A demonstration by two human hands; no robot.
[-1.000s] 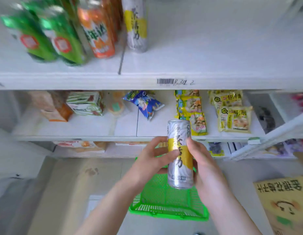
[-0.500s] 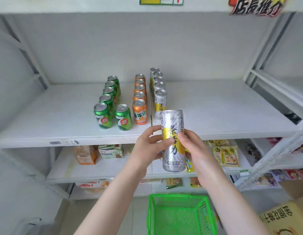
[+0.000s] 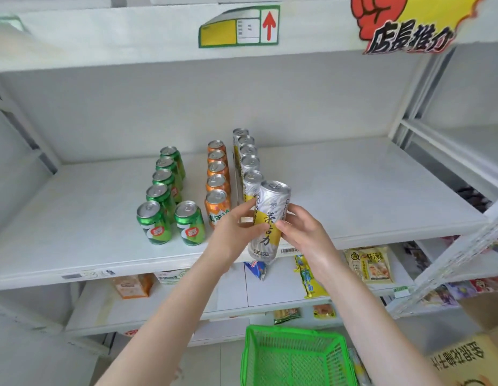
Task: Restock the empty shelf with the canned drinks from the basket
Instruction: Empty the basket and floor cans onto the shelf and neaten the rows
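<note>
A tall silver and yellow can (image 3: 268, 218) is held tilted over the front edge of the white shelf (image 3: 367, 196). My left hand (image 3: 234, 232) grips its left side and my right hand (image 3: 300, 232) grips its right side. Behind it on the shelf stands a row of several matching silver cans (image 3: 249, 165). To their left are a row of orange cans (image 3: 217, 185) and green cans (image 3: 164, 201). The green basket (image 3: 295, 355) sits on the floor below, and I see no cans inside it.
The shelf's right half is bare white board. Lower shelves carry snack packets (image 3: 369, 264) and small boxes (image 3: 133, 285). A cardboard box (image 3: 471, 358) stands at bottom right. A slanted white shelf frame (image 3: 451, 263) juts out on the right.
Both hands have raised the silver can from above the basket up to the shelf's front edge, and my view has lifted from the lower shelves to the can shelf.
</note>
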